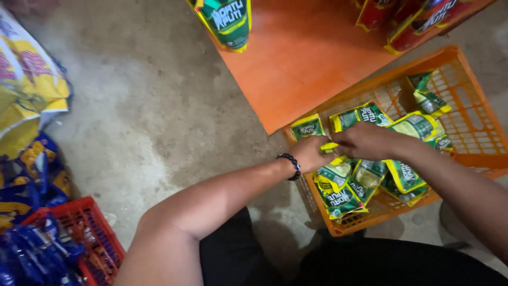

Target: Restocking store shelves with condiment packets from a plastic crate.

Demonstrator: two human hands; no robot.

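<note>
Head view. Your left hand [312,153], beaded bracelet [290,166] at the wrist, and right hand [366,141] meet over the orange crate [465,114], both pinching 1 green-and-yellow pouch [329,147] at its yellow edge; how tightly the fingers close cannot be told. By judgement, work is partway: about 8 pouches remain loose in the crate, while 1 green pouch [227,21] and red pouches [418,18] stand on the orange board [301,69]. The held pouch's long axis cannot be told; it is mostly hidden.

Two crates (one orange [465,58], one red [90,233]), and about ten green-and-yellow packets [338,198] in the orange one.
</note>
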